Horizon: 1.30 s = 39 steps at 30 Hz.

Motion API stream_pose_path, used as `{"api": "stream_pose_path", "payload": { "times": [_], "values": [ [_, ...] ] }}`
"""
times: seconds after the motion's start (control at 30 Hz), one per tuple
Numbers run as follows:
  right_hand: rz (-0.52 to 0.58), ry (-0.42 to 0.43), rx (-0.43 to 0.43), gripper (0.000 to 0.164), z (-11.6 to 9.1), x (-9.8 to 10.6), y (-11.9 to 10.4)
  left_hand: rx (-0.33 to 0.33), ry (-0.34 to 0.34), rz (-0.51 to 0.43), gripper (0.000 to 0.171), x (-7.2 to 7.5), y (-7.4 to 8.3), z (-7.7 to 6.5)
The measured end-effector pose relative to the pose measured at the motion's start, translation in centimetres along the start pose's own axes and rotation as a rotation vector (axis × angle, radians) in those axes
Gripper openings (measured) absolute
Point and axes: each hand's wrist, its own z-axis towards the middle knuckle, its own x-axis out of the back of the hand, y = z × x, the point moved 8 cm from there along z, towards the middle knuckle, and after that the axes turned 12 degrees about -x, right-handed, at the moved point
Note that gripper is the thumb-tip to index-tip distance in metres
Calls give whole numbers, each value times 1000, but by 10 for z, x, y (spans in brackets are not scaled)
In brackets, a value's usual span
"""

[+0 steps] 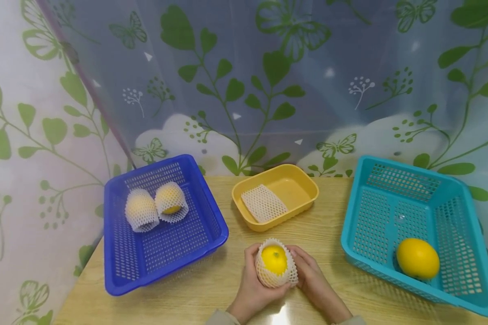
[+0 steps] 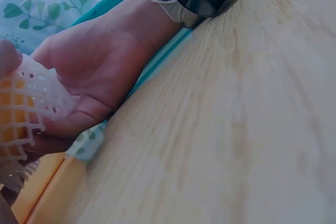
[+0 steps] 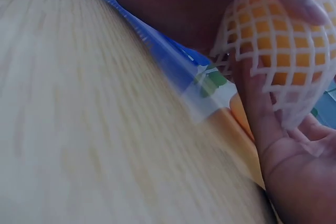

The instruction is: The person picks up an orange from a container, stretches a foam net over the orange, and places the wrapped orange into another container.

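Note:
A yellow-orange fruit (image 1: 274, 259) sits in a white foam net sleeve (image 1: 268, 280) above the table's near middle, its top showing through the sleeve's opening. My left hand (image 1: 254, 286) grips the sleeved fruit from the left, the thumb across its near side. On the other side, my right hand (image 1: 315, 282) holds the loose edge of the sleeve. The right wrist view shows the net's hem (image 3: 286, 111) between that hand's thumb and fingers. Orange skin shows through the stretched mesh there.
The blue basket (image 1: 166, 268) at left holds two fruits in foam nets (image 1: 141, 210). Behind my hands, a yellow tray (image 1: 305, 189) contains flat foam netting (image 1: 264, 203). At right, a teal basket (image 1: 384, 221) contains one bare yellow-orange fruit (image 1: 417, 258). A patterned curtain (image 1: 244, 90) hangs behind the table.

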Motion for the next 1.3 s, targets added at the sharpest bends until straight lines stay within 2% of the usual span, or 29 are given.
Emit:
{"api": "stream_pose_path", "payload": {
  "times": [0.13, 0.27, 0.47, 0.67, 0.8, 0.9, 1.0, 1.07, 1.13, 1.3],
  "values": [
    [49, -75, 1, 32, -1, -3, -1, -24, 2, -2, 94, 0, 2, 2],
    [41, -72, 23, 31, 0, -2, -2, -45, 1, -16, 95, -1, 2, 2],
    [47, -75, 44, 30, 0, -2, -3, -39, 7, -76, 94, -1, 0, 2],
    [39, -88, 95, 30, 0, -4, -5, -16, 32, -41, 94, 3, -1, 0],
    [-11, -30, 134, 28, -1, -1, -6, -55, 46, -70, 94, 4, 3, 1],
    [-134, 81, 196, 23, -3, 4, -10, -74, 55, -109, 92, 5, 6, 1],
    [-265, 178, 288, 19, -7, 7, -16, -53, 61, -134, 88, 6, 4, 1],
    [-299, 193, 347, 18, -9, 8, -20, -32, 58, -149, 84, 6, 2, 0],
    [-266, 142, 392, 22, -10, 5, -23, -9, 47, -161, 79, 6, -1, -1],
    [-120, -53, 418, 34, -12, -5, -24, 42, 14, -173, 67, 3, -7, -1]
  ]
}}
